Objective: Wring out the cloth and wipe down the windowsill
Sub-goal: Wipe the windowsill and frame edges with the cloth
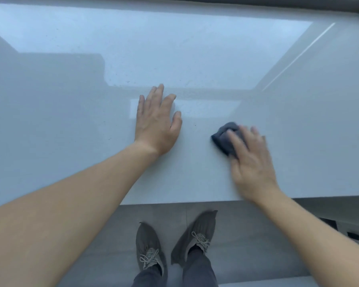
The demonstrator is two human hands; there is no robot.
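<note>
A wide, glossy white windowsill (75, 125) fills most of the view. A small dark grey cloth (223, 136), bunched up, lies on it right of centre. My right hand (251, 160) presses flat on the cloth, covering its near right part; the hand is blurred by motion. My left hand (157, 123) rests palm down on the sill to the left of the cloth, fingers spread, holding nothing.
The sill's front edge (174, 200) runs across below my hands. Beneath it are grey floor tiles (247, 245) and my two grey shoes (151, 249). A dark window frame (257, 4) runs along the top. Small dark objects (352, 235) lie on the floor at right.
</note>
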